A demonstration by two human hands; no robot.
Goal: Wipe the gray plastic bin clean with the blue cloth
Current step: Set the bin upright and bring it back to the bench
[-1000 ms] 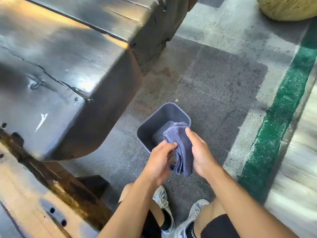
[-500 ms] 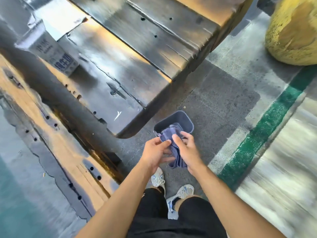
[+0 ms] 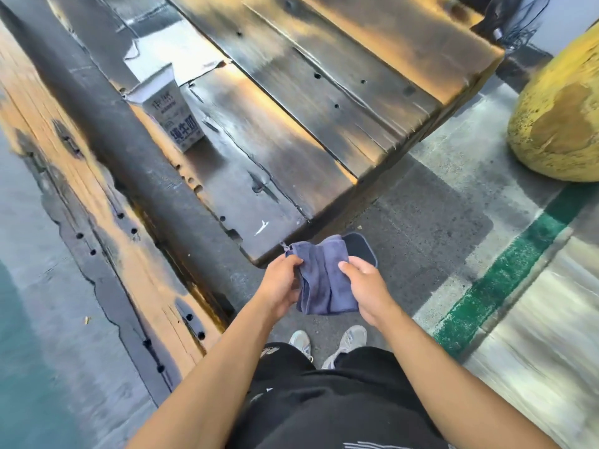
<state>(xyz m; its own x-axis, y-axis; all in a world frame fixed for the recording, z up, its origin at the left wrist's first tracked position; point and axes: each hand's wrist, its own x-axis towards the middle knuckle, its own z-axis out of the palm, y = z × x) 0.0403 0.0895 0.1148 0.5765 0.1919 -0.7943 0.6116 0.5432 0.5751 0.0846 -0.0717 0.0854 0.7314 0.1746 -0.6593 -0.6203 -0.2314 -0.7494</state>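
The blue cloth (image 3: 324,277) hangs folded between both my hands, held well above the ground. My left hand (image 3: 280,283) pinches its left edge near the top corner. My right hand (image 3: 364,283) grips its right edge with thumb on top. The gray plastic bin (image 3: 364,247) stands on the pavement below and beyond the cloth, next to the corner of the wooden table; only its far right rim and part of its dark inside show, the rest is hidden behind the cloth.
A dark wooden plank table (image 3: 291,124) fills the upper left, with a white milk carton (image 3: 171,115) on it and a bench (image 3: 107,222) alongside. A yellow boulder (image 3: 557,121) sits at right. A green painted stripe (image 3: 505,277) crosses the pavement. My shoes (image 3: 327,343) are below.
The view has risen far above the bin, as if I stood up. The cloth has been spread wider between my hands, which moved apart.
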